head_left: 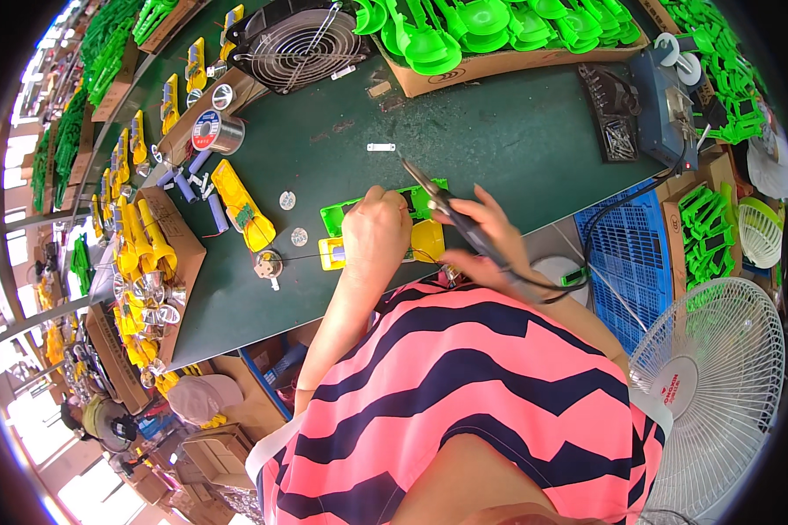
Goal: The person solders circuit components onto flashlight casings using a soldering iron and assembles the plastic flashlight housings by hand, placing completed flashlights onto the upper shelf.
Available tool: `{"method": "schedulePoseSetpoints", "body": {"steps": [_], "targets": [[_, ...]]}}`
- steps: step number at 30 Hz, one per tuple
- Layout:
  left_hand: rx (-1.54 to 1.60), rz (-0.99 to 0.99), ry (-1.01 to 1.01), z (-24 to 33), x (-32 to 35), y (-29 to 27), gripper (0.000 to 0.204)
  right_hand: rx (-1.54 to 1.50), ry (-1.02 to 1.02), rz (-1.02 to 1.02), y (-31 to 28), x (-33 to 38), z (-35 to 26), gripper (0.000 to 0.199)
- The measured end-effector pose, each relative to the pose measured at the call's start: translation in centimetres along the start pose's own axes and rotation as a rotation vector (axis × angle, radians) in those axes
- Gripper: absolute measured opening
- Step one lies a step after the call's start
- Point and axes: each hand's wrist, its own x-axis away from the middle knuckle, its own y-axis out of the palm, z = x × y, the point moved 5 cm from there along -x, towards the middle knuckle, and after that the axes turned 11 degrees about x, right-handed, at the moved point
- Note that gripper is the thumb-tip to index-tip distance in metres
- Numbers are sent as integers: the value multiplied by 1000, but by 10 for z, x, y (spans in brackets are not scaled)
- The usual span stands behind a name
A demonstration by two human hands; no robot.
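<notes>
My right hand (490, 232) grips a soldering iron (464, 223) with a dark handle, its metal tip pointing up and left over the bench. My left hand (376, 229) is a closed fist above a green plastic housing (334, 215) and a yellow plastic housing (427, 241) near the bench's front edge. Whatever the left fingers hold is hidden. A thin dark wire runs left from the yellow housing to a small round metal part (269, 264). Beyond the iron's tip lies a small white strip (381, 148). Two round discs (299, 237) lie left of my left hand.
A yellow flashlight shell (241, 206), purple cylinders (217, 213) and a solder spool (219, 131) lie left. Behind stand a black fan (302, 44) and a carton (517, 70) of green shells. The iron's cord (591, 214) loops right towards a blue box (661, 109); a white fan (709, 385) stands right.
</notes>
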Motion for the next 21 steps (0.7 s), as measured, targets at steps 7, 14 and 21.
{"method": "schedulePoseSetpoints", "body": {"steps": [7, 14, 21], "targets": [[75, -61, -1, 6, 5, -13, 13, 191, -148, -128, 25, -3, -9, 72], [445, 175, 98, 2, 42, -28, 19, 199, -95, -230, 1, -30, -6, 71], [419, 302, 38, 6, 29, -11, 11, 172, -131, -125, -9, -31, 2, 57]]}}
